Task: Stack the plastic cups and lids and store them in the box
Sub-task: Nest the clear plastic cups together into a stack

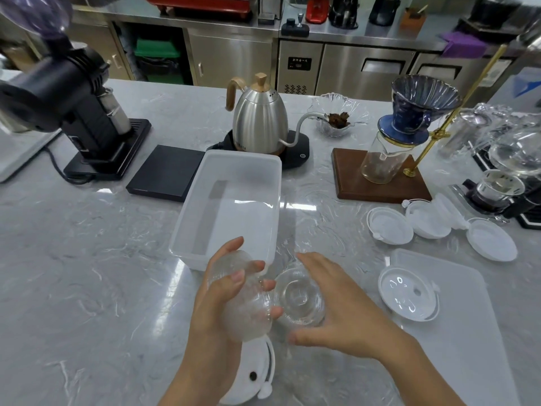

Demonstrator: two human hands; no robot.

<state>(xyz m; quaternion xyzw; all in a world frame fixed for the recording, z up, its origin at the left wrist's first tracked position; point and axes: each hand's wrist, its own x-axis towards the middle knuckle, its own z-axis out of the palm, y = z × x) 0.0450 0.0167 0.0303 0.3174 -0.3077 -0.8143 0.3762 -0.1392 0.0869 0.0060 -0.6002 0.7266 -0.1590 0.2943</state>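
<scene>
My left hand (225,291) grips a clear ribbed plastic cup (248,315), tilted on its side with its mouth toward the right. A second clear cup (300,298) sits mouth-up right beside it; my right hand (330,306) curls around its far side, fingers relaxed. The white translucent box (234,206) stands just beyond my hands and holds nothing. One white lid (254,373) lies under my left wrist. Another lid (408,293) rests on the box's flat cover (456,341) at the right. Three more lids (389,225) lie farther back right.
A steel gooseneck kettle (259,121) on its black base stands behind the box. A black scale (165,172) and a grinder (73,95) are at the left. A wooden pour-over stand (380,177) with blue dripper and glassware (512,150) crowd the right.
</scene>
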